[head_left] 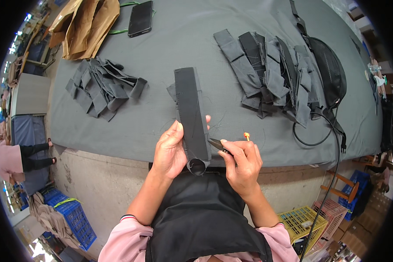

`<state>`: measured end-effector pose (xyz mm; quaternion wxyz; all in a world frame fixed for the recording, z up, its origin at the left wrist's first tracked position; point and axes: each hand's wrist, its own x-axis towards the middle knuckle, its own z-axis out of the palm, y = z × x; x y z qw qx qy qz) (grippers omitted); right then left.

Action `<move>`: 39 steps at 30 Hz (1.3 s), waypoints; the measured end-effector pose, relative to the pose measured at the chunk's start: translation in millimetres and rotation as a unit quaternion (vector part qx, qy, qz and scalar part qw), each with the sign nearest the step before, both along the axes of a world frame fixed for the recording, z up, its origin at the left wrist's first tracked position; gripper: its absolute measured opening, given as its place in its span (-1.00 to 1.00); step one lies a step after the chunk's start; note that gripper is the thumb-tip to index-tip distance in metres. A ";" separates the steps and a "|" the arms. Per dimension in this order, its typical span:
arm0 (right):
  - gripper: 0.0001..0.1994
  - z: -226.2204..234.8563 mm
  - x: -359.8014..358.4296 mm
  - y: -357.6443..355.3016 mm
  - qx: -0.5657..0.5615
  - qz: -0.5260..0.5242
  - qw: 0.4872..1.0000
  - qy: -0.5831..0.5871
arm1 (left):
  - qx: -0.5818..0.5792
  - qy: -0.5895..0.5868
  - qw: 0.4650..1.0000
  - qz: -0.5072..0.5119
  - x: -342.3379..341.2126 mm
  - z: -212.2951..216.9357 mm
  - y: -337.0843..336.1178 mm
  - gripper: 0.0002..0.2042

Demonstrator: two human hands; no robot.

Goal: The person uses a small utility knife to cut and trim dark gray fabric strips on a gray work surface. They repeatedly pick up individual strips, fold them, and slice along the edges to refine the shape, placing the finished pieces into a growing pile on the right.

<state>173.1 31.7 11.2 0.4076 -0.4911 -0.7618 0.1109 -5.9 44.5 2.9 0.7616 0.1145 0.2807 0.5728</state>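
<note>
My left hand point(170, 150) grips a long dark grey fabric strip point(189, 109) with frayed edges and loose threads. The strip points away from me, and its near end curls into a loop. Some of the left fingers are hidden behind the cloth. In my right hand point(243, 165) is a small pair of thread snips point(218, 145), its dark blades at the strip's right edge, near the lower end. An orange tip point(247, 136) sticks up beside the right fingers.
Grey cloth covers the table point(161, 56). Similar strips lie in a left pile point(102, 87) and a larger right pile point(273, 74). Around them are a brown paper bag point(89, 28), a phone point(140, 18), a black waist bag point(328, 65) and a black cable point(312, 142). Crates stand below.
</note>
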 end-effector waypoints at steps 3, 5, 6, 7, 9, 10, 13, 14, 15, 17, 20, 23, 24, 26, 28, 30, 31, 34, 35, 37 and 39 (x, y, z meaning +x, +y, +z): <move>-0.68 0.3 -1.8 2.6 -0.014 -0.002 1.000 0.021 | -0.012 -0.009 1.000 -0.019 -1.2 -2.3 -1.6 -0.63; -0.69 0.6 -2.6 4.1 -0.021 0.002 0.999 0.028 | -0.023 -0.008 1.000 -0.019 -0.3 -3.1 -3.6 -0.63; -0.69 0.8 -2.7 4.6 -0.021 0.005 0.999 0.027 | -0.028 -0.008 0.999 -0.019 0.1 -3.5 -4.1 -0.63; -0.70 0.8 -2.8 4.7 -0.022 0.008 0.999 0.026 | -0.029 -0.009 0.999 -0.019 -0.1 -3.8 -4.3 -0.63; -0.70 -1.0 -2.5 4.0 -0.017 0.010 1.000 0.021 | -0.031 -0.010 0.999 -0.020 -0.6 -4.3 -4.5 -0.63; -0.71 -1.5 -2.3 3.4 -0.015 0.012 1.000 0.018 | -0.034 -0.009 0.999 -0.019 -0.5 -4.4 -4.6 -0.63; -0.72 4.3 -2.1 -1.1 -0.009 -0.008 0.999 0.053 | -0.043 0.007 0.999 -0.014 -0.2 -4.2 -4.7 -0.63; -0.73 5.7 -2.8 -2.0 -0.029 -0.008 0.997 0.069 | -0.047 0.020 0.999 -0.012 0.3 -2.7 -4.4 -0.64; -0.73 7.7 -3.8 -3.6 -0.049 -0.009 0.995 0.083 | -0.052 0.032 0.998 -0.009 1.3 -1.8 -4.7 -0.64; -0.74 7.7 -5.1 -3.9 -0.103 0.003 0.987 0.125 | -0.054 0.041 0.998 -0.004 4.6 -4.4 -5.7 -0.65; -0.76 7.6 -8.8 -1.2 -0.167 0.023 0.966 0.197 | -0.111 0.039 0.993 -0.008 6.6 -3.5 -5.4 -0.64; -0.77 8.6 -9.5 -4.7 -0.186 0.014 0.957 0.223 | -0.096 -0.076 0.992 -0.035 2.7 -17.9 -11.4 -0.63; -0.77 4.3 -11.3 -5.4 -0.222 0.007 0.949 0.223 | -0.073 -0.132 0.987 -0.051 2.3 -20.7 -12.0 -0.63; -0.76 -0.9 -15.0 -7.6 -0.292 -0.009 0.930 0.221 | -0.148 -0.175 0.971 -0.069 6.2 -18.7 -12.1 -0.58; -0.77 -1.3 -20.1 -11.4 -0.208 0.016 0.958 0.198 | -0.148 -0.264 0.947 -0.109 6.6 -29.5 -15.8 -0.56; -0.77 -3.6 -23.2 -6.4 -0.096 0.054 0.985 0.132 | -0.204 -0.287 0.932 -0.082 11.7 -28.1 -18.8 -0.53; -0.78 -4.1 -26.5 -6.4 -0.090 0.060 0.986 0.125 | -0.230 -0.278 0.929 -0.078 12.7 -25.3 -18.0 -0.53; -0.78 -2.3 -29.2 -5.8 -0.077 0.064 0.989 0.112 | -0.252 -0.261 0.929 -0.067 13.6 -18.7 -16.4 -0.56; -0.77 -2.3 -30.1 -6.0 -0.083 0.067 0.988 0.115 | -0.269 -0.215 0.937 -0.062 14.7 -12.0 -15.6 -0.57; -0.76 -0.7 -30.8 -6.1 -0.093 0.073 0.986 0.119 | -0.235 -0.197 0.948 -0.078 14.5 -16.4 -17.4 -0.58; -0.75 -0.1 -31.2 -6.7 -0.115 0.072 0.981 0.140 | -0.135 -0.250 0.952 -0.116 9.9 -39.2 -25.5 -0.59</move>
